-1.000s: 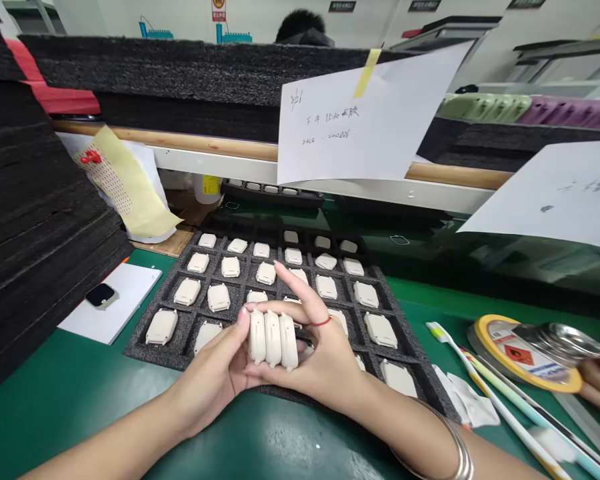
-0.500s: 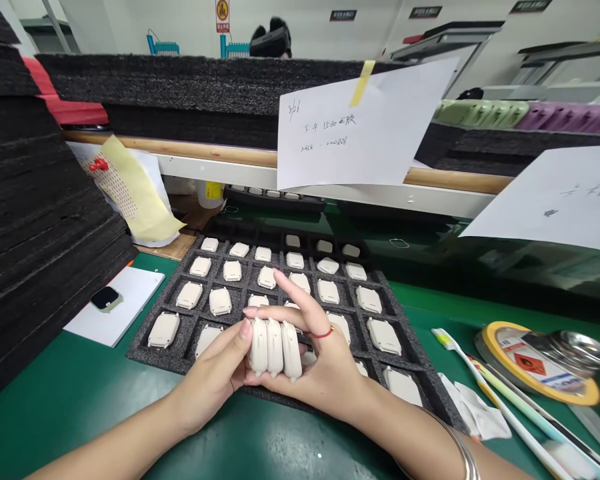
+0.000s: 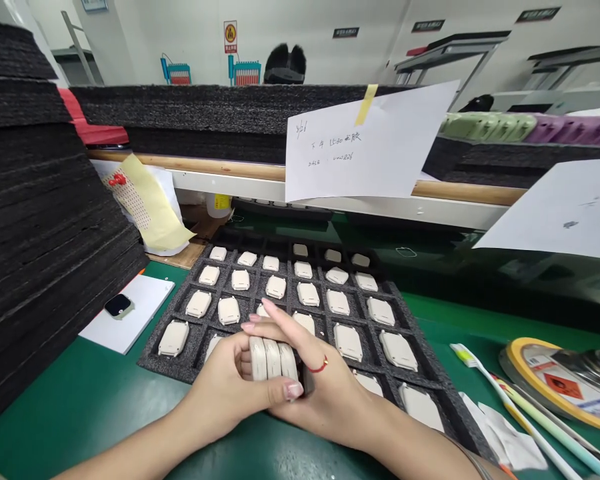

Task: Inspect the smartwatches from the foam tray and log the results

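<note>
Three off-white smartwatch cases (image 3: 273, 360) stand on edge side by side between my two hands, above the near side of the tray. My left hand (image 3: 225, 380) is closed on their left side, its thumb lying across their lower front. From the right, my right hand (image 3: 325, 390) wraps the same cases, with its fingers over their top and back. Below lies a black foam tray (image 3: 153, 360) with rows of compartments, holding several more watch cases (image 3: 173, 338). My hands and forearms hide some of the near compartments.
At left, a tall stack of black foam sheets (image 3: 45, 267) rises beside a white pad (image 3: 125, 333) carrying a dark-screened watch (image 3: 119, 307). To the right lie a toothbrush (image 3: 510, 400) and a round yellow-rimmed tin (image 3: 560, 383). A shelf with a hanging paper note (image 3: 350, 160) spans the back.
My left thumb has moved from the upper left of the cases to across their lower front. The view has shifted, so the scene sits slightly lower and further right.
</note>
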